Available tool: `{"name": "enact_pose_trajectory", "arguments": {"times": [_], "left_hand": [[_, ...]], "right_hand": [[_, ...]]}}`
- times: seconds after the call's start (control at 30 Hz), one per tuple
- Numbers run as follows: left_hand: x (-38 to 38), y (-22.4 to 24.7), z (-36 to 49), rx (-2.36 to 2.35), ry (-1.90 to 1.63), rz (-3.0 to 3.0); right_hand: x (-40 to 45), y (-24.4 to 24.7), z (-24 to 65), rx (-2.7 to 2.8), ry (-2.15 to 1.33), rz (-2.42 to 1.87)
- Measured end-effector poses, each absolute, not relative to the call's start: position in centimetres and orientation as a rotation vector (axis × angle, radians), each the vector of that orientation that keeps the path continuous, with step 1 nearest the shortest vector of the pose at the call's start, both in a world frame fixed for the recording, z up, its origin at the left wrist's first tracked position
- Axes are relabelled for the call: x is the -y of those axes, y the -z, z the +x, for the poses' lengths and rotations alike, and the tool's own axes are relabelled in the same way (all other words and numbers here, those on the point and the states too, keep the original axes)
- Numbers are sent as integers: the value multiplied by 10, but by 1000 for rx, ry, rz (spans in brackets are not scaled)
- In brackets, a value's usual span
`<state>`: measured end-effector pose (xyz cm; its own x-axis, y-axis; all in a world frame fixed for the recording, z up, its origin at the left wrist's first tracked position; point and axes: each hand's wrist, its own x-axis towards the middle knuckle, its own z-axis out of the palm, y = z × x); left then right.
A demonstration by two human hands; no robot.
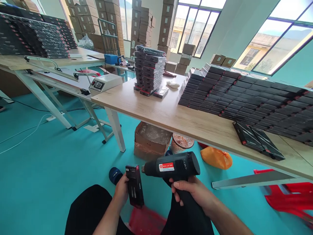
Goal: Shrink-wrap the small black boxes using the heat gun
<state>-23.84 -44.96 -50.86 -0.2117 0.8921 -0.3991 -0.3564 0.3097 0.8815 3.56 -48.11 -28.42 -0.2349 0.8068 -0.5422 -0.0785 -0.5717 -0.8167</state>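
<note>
My left hand grips a slim black box by its left side, holding it upright above my lap. Wrapped round the handle of a black heat gun with a red and white label, my right hand is closed. The gun's nozzle points left at the box's upper right edge, very near it. A red object, partly blurred, lies below the box between my legs.
A wooden table crosses ahead, bearing a wrapped stack, a long row of black boxes and loose boxes. Beneath are a carton, a basket and an orange bag. A sealing machine stands left.
</note>
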Motion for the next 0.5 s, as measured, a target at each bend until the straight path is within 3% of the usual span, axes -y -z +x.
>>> {"name": "enact_pose_trajectory", "arguments": {"times": [0.2, 0.37, 0.5], "left_hand": [[445, 487, -231, -1089, -1254, 20], [449, 470, -238, -1007, -1193, 8], [450, 469, -240, -824, -1098, -68]], "right_hand": [[489, 282, 11, 1049, -1987, -1318], [518, 279, 26, 1290, -2166, -1412], [523, 289, 46, 1229, -2113, -1560]]}}
